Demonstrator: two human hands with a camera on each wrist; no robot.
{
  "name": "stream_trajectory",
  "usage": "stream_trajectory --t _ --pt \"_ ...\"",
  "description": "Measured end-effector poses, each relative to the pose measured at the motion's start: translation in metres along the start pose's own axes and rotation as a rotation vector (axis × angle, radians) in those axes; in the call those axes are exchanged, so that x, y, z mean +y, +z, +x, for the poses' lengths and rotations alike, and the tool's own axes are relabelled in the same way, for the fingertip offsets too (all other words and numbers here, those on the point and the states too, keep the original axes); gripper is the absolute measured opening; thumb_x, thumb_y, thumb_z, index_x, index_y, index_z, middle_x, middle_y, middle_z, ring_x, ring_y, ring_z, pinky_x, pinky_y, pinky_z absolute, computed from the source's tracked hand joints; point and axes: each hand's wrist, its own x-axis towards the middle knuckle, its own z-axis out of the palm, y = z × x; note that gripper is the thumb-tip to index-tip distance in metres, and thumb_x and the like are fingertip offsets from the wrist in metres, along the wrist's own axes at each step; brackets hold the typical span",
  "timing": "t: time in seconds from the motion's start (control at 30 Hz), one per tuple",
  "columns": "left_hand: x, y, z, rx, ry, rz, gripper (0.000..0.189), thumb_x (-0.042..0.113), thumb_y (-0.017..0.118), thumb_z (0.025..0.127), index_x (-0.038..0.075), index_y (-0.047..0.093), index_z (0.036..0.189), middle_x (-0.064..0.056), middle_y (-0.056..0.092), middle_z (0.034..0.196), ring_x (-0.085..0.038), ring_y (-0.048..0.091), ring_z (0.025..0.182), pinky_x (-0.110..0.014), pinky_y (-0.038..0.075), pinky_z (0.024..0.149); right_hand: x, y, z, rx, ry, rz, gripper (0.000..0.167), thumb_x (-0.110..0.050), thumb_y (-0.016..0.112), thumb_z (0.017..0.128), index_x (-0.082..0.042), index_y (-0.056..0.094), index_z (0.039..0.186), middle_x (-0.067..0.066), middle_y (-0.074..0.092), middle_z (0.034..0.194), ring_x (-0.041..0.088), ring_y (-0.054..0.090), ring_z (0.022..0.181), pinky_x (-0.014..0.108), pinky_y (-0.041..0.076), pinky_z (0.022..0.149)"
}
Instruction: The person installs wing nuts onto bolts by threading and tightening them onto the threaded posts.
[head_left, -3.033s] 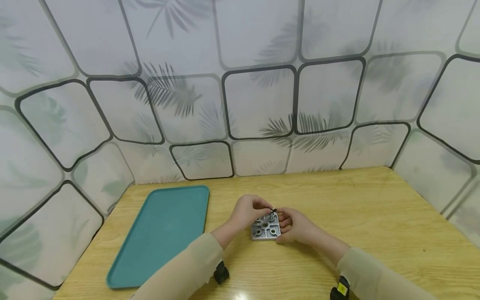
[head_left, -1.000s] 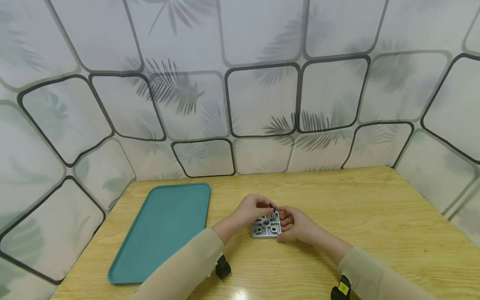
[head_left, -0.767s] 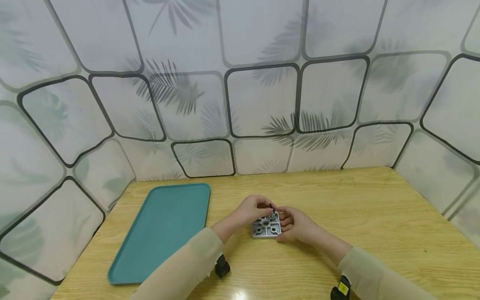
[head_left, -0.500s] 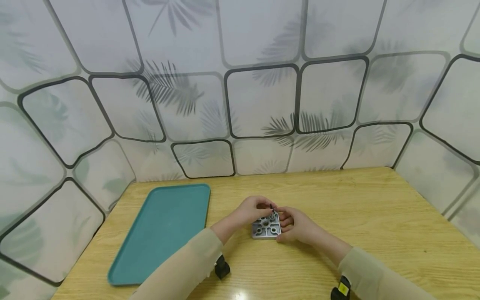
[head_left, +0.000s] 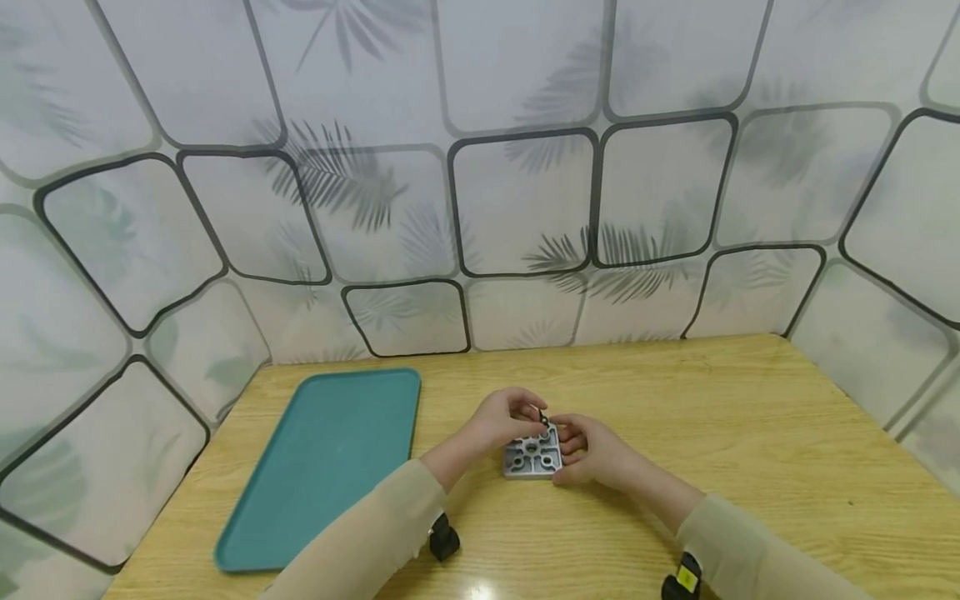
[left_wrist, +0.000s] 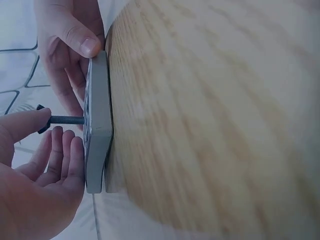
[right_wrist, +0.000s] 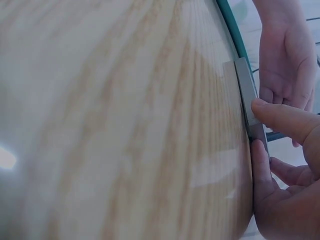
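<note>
A square silver-grey metal plate (head_left: 531,457) with round holes and ribs lies on the wooden table in the head view. A black threaded bolt (left_wrist: 67,120) stands upright at its far right corner, most of its shank showing above the plate. My left hand (head_left: 501,419) is at the bolt's dark head (left_wrist: 44,119), with the thumb against it and the other fingers curled close by. My right hand (head_left: 592,452) grips the plate's right side, the thumb on the near corner and fingers along the edge. The right wrist view shows this grip on the plate's edge (right_wrist: 245,85).
A teal tray (head_left: 330,467) lies to the left on the table (head_left: 750,433). Behind the table hangs a pale patterned cloth (head_left: 525,200). Black wrist cameras (head_left: 444,537) sit on both sleeves.
The bolt's head has turned from lying sideways in view to another angle. My left fingers have just drawn slightly back from the right fingers. Right hand and plate stay put.
</note>
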Motion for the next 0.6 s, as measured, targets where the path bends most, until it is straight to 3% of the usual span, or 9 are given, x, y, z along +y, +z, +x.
stream_trajectory --t 0.3,0.6 --pt "-0.0018 0.0027 -0.0002 0.027 -0.011 -0.020 0.019 0.001 0.076 0.095 -0.002 0.075 0.114 -0.014 0.075 0.105 -0.010 0.065 0.089 -0.023 0.057 0.082 -0.0003 0.0004 -0.0012 0.008 0.017 -0.007 0.090 0.010 0.089 0.074 0.016 0.041 0.151 0.020 0.058 0.118 0.024 0.060 0.105 0.030 0.058 0.087" --pt "-0.0017 0.0029 0.0005 0.013 -0.006 -0.002 0.020 0.002 0.072 0.099 -0.002 0.077 0.118 -0.016 0.077 0.117 -0.013 0.069 0.100 -0.028 0.058 0.092 -0.0003 0.0002 -0.0016 0.006 0.011 -0.005 0.091 0.009 0.088 0.075 0.017 0.040 0.152 0.020 0.058 0.118 0.024 0.061 0.104 0.028 0.058 0.086"
